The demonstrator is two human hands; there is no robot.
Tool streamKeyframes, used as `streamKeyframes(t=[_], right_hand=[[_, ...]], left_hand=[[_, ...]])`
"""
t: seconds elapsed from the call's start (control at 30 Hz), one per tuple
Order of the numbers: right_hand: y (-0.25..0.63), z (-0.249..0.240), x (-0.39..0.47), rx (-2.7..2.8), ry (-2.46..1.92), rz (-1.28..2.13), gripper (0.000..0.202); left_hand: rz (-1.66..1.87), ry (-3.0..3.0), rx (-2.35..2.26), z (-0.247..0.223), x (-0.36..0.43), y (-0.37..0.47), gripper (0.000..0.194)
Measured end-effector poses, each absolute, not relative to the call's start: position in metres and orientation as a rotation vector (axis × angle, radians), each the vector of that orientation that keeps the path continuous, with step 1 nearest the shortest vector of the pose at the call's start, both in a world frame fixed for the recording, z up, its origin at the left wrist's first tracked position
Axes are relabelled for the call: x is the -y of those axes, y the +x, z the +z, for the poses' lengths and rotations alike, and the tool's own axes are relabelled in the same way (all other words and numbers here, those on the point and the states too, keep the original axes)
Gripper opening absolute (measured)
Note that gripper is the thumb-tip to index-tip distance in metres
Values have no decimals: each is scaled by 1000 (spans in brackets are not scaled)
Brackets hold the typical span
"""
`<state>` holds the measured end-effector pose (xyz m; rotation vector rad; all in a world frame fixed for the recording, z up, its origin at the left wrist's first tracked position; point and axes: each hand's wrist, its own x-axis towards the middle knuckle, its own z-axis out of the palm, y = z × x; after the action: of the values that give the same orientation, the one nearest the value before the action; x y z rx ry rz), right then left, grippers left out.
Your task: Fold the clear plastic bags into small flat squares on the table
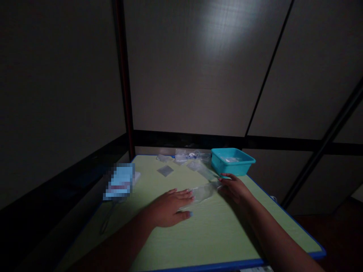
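A clear plastic bag (pixel 202 193) lies on the green tabletop (pixel 181 247), stretched slantwise between my hands. My left hand (pixel 171 206) rests flat on the bag's left end, fingers stretched out and thumb apart. At the bag's right end, my right hand (pixel 234 187) has its fingers bent together around the edge; part of the grip is hidden. Just beyond lies another clear plastic strip or bag (pixel 207 173), close to the right fingertips. A small flat greyish square packet (pixel 165 170) lies farther off on the left.
A turquoise plastic basin (pixel 234 166) with clear plastic inside stands at the back right. Several clear bags (pixel 184 155) lie along the far edge. At left are a blurred-out light blue object (pixel 120 183) and a thin looped item (pixel 106 221). Wall panels (pixel 193 94) rise behind.
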<state>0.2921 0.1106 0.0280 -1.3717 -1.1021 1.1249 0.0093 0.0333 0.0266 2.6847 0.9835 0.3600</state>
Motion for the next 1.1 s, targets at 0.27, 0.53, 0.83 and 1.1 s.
streamKeyframes(t=[0.27,0.53,0.83,1.1], right_hand=[[280,29,-87,1915,-1280,188,44],[244,28,-45,2775,-1118,307,54],[316,10,-74,2404,-1733,169,53],[307,22,-68,2346,-1490,249,52]], left_hand=[[365,2685,-989,26,-34,10,50],[375,2682,-1001,24,-35,10,50],[376,2657,-993,24,-35,9,51],[358,2656,-1003,25,-35,10,51]])
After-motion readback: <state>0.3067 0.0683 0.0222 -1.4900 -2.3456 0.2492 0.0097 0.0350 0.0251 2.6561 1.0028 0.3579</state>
